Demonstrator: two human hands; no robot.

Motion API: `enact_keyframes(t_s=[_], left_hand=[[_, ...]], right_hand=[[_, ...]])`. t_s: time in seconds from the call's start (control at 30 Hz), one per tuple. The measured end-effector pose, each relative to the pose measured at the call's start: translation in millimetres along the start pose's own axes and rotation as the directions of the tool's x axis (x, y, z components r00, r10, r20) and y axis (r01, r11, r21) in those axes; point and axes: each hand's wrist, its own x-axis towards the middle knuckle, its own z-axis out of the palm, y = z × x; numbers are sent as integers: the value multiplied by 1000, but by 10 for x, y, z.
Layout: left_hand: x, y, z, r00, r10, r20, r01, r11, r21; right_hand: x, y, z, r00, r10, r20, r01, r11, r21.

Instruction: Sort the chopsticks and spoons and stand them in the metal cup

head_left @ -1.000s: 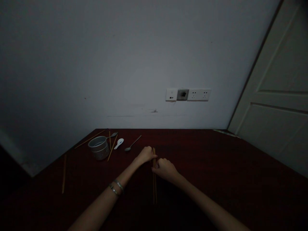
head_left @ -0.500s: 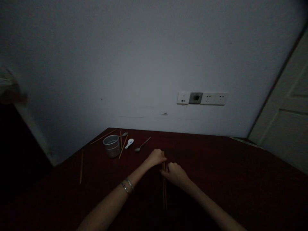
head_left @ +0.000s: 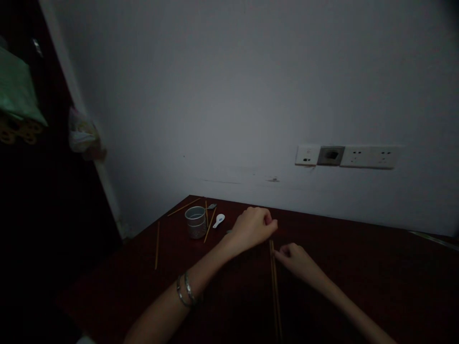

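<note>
Our left hand is raised over the dark red table, palm down, just beyond the far ends of two chopsticks. Its fingers are folded in and narrow; we cannot tell whether anything is inside them. Two bracelets circle that wrist.

Our right hand is lower and to the right, also narrow, with its fingertips at the right side of the two chopsticks, near their far ends. We cannot tell whether it grips them. The pair runs side by side from there toward us, fading into shadow at the bottom.

To the left of our left hand, a metal cup stands upright near the table's left edge. Just right of the cup, two loose sticks slant close together, with a metal spoon behind them and a small white spoon beside them. Another stick lies behind the cup and one more in front and left of it. A grey bit shows past our left wrist, mostly hidden.

Sockets line the pale wall behind.
</note>
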Motion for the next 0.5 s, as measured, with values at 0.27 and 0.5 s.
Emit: enact_keyframes(t_s=[0.27,0.5], left_hand=[[-248,-949,-967,948,-212,-239,234,970,69],[-583,-2515,-1326,803,-577,-149,595,765,245]], right_hand=[[328,-384,-159,990,-132,42,131,991,37],[690,-671,-70,981,-183,59,182,983,27]])
